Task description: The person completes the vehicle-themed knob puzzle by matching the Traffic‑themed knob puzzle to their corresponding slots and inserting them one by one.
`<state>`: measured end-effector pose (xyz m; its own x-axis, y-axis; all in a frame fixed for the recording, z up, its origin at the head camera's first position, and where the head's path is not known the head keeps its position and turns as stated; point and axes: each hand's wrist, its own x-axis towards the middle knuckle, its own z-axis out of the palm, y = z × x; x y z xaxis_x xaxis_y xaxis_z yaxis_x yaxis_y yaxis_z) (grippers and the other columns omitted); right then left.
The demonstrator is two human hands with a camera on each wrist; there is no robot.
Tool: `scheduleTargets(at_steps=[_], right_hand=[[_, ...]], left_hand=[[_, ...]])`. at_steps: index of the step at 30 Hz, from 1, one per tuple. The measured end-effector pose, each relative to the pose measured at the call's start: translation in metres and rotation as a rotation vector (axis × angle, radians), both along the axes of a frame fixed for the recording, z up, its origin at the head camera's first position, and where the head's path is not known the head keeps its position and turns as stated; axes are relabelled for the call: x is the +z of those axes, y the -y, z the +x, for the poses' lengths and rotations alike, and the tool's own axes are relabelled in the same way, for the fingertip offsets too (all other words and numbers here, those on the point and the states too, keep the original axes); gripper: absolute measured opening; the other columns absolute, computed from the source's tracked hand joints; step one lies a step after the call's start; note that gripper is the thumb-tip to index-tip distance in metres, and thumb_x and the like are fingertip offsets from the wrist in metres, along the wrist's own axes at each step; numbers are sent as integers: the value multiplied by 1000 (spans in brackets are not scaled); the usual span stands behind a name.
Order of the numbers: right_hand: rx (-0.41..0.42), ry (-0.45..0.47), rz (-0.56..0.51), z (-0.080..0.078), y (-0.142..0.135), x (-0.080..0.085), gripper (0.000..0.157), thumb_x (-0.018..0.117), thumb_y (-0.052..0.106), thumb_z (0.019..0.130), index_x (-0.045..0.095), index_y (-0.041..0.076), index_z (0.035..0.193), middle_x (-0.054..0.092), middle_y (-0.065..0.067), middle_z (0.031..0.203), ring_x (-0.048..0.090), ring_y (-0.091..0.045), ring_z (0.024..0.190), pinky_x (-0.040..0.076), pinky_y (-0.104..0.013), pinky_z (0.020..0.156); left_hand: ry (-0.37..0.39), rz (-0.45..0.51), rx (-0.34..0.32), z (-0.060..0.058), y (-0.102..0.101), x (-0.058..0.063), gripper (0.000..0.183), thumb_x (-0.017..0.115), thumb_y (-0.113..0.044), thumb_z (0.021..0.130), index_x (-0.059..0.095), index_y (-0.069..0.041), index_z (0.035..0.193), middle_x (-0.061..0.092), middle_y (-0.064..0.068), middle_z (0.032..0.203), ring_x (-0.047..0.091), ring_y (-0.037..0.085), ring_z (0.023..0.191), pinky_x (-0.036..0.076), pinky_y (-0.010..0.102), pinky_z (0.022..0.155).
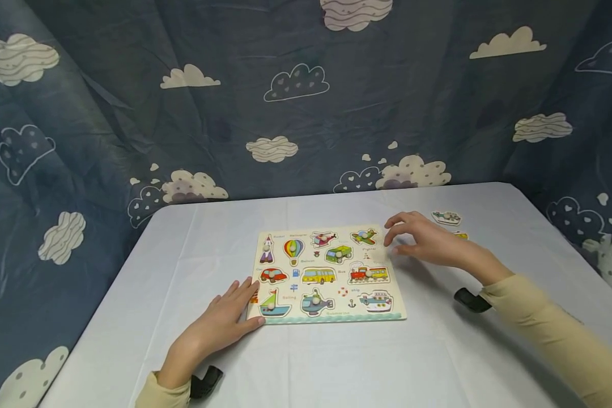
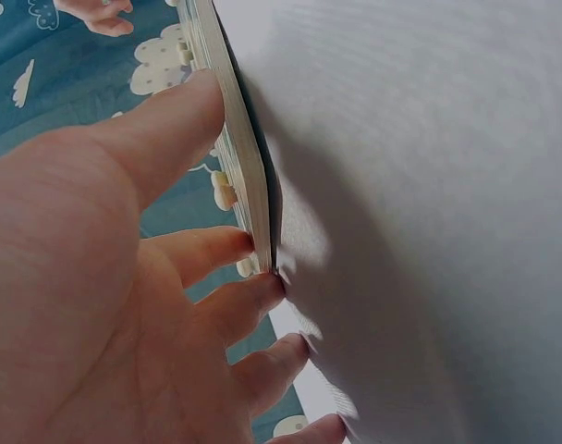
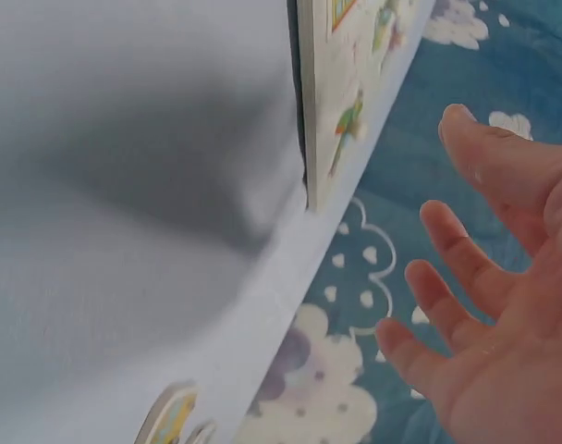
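A wooden peg puzzle board point(image 1: 336, 321) printed with vehicles lies flat on the white table. Its pictures include a yellow bus point(image 1: 318, 276), a red-and-yellow train point(image 1: 369, 274) and a hot-air balloon point(image 1: 293, 249). My left hand point(image 1: 216, 318) rests at the board's lower left, fingers extended along the edge and partly covering a small orange picture. In the left wrist view, the thumb point(image 2: 184, 116) touches the board's side. Above the table by the board's upper right corner, my right hand point(image 1: 428, 241) hovers with fingers loosely bent, holding nothing.
Behind the right hand lie a loose grey-green vehicle piece point(image 1: 446, 217) and a yellow piece point(image 1: 460, 234), partly hidden by the wrist. A dark curtain point(image 1: 234, 124) with cloud prints hangs behind the table point(image 1: 336, 362). Each wrist bears a black device point(image 1: 471, 300).
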<state>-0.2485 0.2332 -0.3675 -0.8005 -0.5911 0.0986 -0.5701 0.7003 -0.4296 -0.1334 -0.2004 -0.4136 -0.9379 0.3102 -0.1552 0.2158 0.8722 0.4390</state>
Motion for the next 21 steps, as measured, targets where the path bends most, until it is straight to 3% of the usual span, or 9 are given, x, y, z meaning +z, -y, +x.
scheduleTargets(at_steps=[7,13,21], right_hand=[[-102,71,-17,2,-20,8,18,77,11,86,74,15,103,53,-16,134,40,-39,127,33,-65,100],[-196,112,-73,3,-41,23,27,77,21,88,71,15,113,49,-17,139,39,-41,130,37,-67,98],[-251,127,-51,0,-67,32,40,73,34,90,66,12,124,45,-20,143,35,-45,133,31,-71,99]], left_hand=[[-9,6,-8,0,-1,0,77,66,-45,93,35,-11,154,27,10,160,18,36,147,16,65,111],[-2,6,-7,0,-2,0,77,65,-45,93,34,-12,154,26,9,160,17,35,147,15,64,112],[-5,12,-12,1,-1,3,77,65,-46,93,35,-11,154,27,11,160,18,37,147,15,65,111]])
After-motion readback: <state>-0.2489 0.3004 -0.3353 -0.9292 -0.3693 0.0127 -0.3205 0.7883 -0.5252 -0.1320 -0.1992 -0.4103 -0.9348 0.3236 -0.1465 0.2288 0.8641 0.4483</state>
